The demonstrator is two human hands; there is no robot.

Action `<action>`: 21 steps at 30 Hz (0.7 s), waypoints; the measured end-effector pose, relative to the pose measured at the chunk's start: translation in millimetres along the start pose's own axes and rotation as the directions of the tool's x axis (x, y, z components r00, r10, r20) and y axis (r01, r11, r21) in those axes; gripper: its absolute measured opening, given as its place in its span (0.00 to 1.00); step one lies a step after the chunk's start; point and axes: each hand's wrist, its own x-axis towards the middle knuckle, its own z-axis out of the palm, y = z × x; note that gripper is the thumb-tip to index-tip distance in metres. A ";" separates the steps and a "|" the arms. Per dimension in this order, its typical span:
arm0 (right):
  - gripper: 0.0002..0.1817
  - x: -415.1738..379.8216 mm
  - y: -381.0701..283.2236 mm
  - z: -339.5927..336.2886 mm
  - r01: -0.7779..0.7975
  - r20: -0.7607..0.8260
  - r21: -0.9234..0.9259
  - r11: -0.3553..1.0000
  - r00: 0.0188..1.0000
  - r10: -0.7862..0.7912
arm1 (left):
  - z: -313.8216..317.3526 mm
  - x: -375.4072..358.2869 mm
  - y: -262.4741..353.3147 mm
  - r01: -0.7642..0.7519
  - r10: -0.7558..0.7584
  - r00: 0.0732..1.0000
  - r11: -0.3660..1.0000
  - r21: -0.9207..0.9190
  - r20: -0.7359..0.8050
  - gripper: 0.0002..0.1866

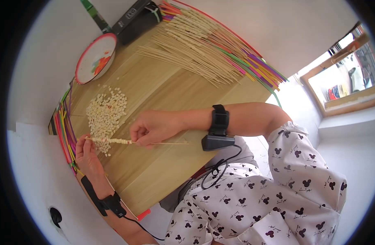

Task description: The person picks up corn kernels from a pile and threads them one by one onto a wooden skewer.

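Note:
A thin wooden skewer (pixel 171 143) lies level between my two hands, with a row of pale kernels (pixel 116 141) threaded along its left part. My left hand (pixel 89 157) pinches the skewer's left end near the tip; whether a loose kernel is between the fingers is too small to tell. Around the skewer, just right of the kernels, the curled fingers of my right hand (pixel 154 126) are closed. The bare end sticks out to the right beneath that wrist. Beside and behind both hands spreads a pile of loose pale kernels (pixel 105 110), resembling corn, on the wooden table (pixel 163 90).
Many bare skewers (pixel 187 57) and kernel-covered skewers (pixel 191 25) lie at the back. Coloured straws (pixel 261 67) line the right back edge, more straws (pixel 65 130) the left. A red-rimmed bowl (pixel 88 63) stands near a black box (pixel 138 24). Cables hang from both wrist straps.

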 end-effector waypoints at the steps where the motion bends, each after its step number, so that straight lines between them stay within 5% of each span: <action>1: 0.08 0.0 1.8 -0.7 -0.013 -0.035 0.001 1.000 0.999 0.013 | 2.3 -0.5 2.5 -0.012 0.012 0.999 1.000 0.000 0.034 0.09; 6: 0.07 2.3 7.5 -1.0 0.109 0.006 -0.061 0.992 0.994 -0.109 | -5.2 3.6 -3.8 -0.038 0.038 0.998 0.999 0.007 0.056 0.11; 21: 0.07 8.6 14.5 -4.5 0.088 0.028 -0.096 0.991 0.996 -0.086 | -12.7 11.8 -1.7 -0.002 0.002 1.000 0.998 -0.058 0.011 0.14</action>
